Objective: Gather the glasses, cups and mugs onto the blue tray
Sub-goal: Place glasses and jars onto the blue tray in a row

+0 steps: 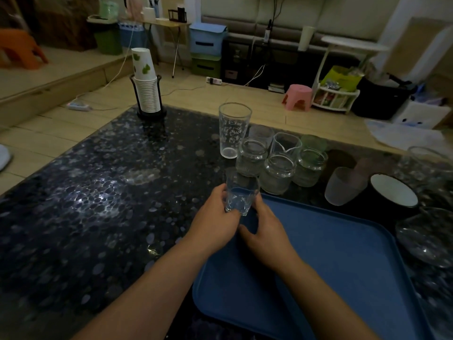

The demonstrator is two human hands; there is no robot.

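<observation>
A small clear tumbler [240,193] hangs just above the far left corner of the blue tray [331,253]. My left hand [215,222] wraps its left side and my right hand [267,231] touches its lower right. Behind it stand a tall printed glass [232,130], three clear jars [277,173] and several small glasses. To the right lie a frosted cup [343,186] on its side, a dark mug with a white inside [393,190] and more clear glassware [429,236].
A stack of paper cups [146,87] in a black holder stands at the table's far left. The dark pebble-patterned tabletop [85,204] spreads to the left. On the floor beyond are a pink stool [297,96] and storage boxes.
</observation>
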